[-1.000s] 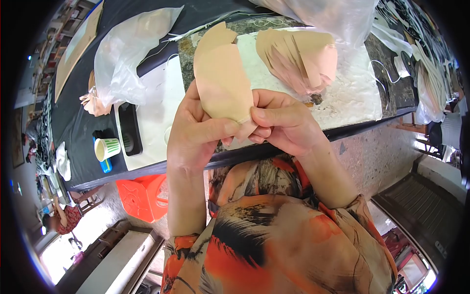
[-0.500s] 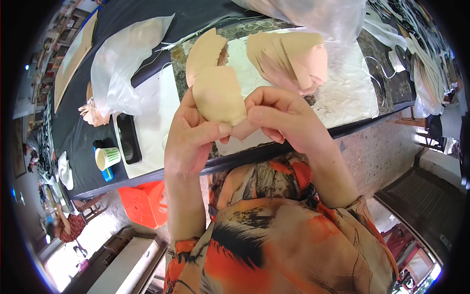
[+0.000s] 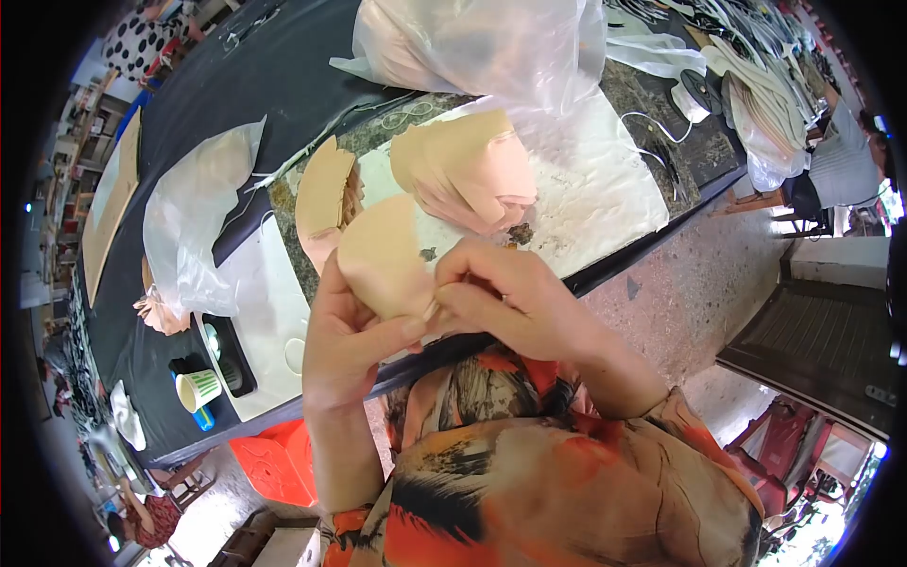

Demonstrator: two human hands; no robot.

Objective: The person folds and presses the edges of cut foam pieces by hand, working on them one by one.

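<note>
My left hand (image 3: 345, 345) is closed on a thin, beige leather-like piece (image 3: 383, 260), thumb across its lower edge and fingers behind it. My right hand (image 3: 505, 298) pinches the lower right corner of the same piece; the fingertips partly hide that edge. Just beyond the hands, a fanned stack of similar beige pieces (image 3: 458, 170) lies on a white sheet (image 3: 595, 189). To its left, a narrower pile of beige pieces (image 3: 323, 194) rests partly behind the held piece.
A clear plastic bag (image 3: 482, 47) lies at the back, another bag (image 3: 194, 217) at left. Near the front left are a phone (image 3: 230, 354), a paper cup (image 3: 198, 389) and a blue object (image 3: 204, 418). A red plastic stool (image 3: 276, 463) stands below. People sit at both sides.
The view has turned and shifted, so the table things appear further left and lower. Both hands still hold the beige piece, which is tilted a little differently.
</note>
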